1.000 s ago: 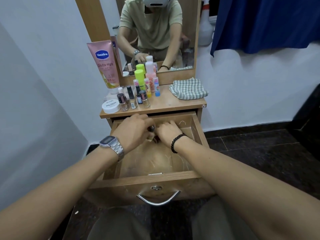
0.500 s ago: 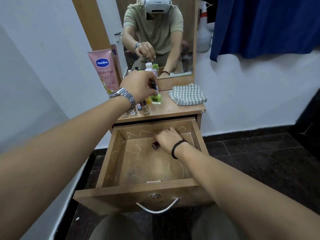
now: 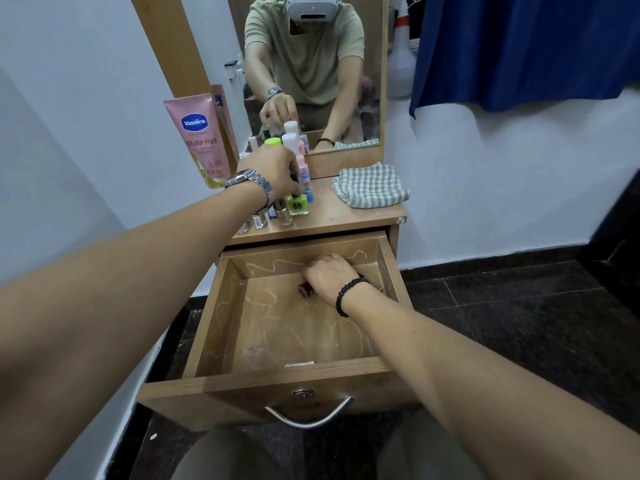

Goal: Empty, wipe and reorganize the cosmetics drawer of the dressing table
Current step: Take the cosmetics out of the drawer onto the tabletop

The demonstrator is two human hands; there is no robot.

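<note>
The wooden drawer (image 3: pixel 388 261) of the dressing table is pulled open, its scuffed bottom nearly bare. At its back, my right hand (image 3: pixel 329 277), wearing a black bead bracelet, curls round a small dark red bottle (image 3: pixel 305 290). My left hand (image 3: pixel 275 171), with a metal watch, is over the tabletop and pinches the cap of a green nail polish bottle (image 3: pixel 298 204) that stands on the wood. Around it stand several small bottles (image 3: pixel 285 216) and taller pink and white bottles (image 3: pixel 298 157). A pink Vaseline tube (image 3: pixel 202 138) leans at the back left.
A folded green checked cloth (image 3: pixel 370 185) lies on the right of the tabletop (image 3: pixel 346 216). The mirror (image 3: pixel 311 64) rises behind. A white spray bottle (image 3: pixel 401 60) and a blue curtain (image 3: pixel 519 46) are at the right. White walls flank the table; dark tiles (image 3: pixel 502 306) cover the floor.
My left hand lifted out of the drawer with the green nail polish bottle and has lowered it onto the tabletop. My right hand stayed at the drawer's back on the dark red bottle.
</note>
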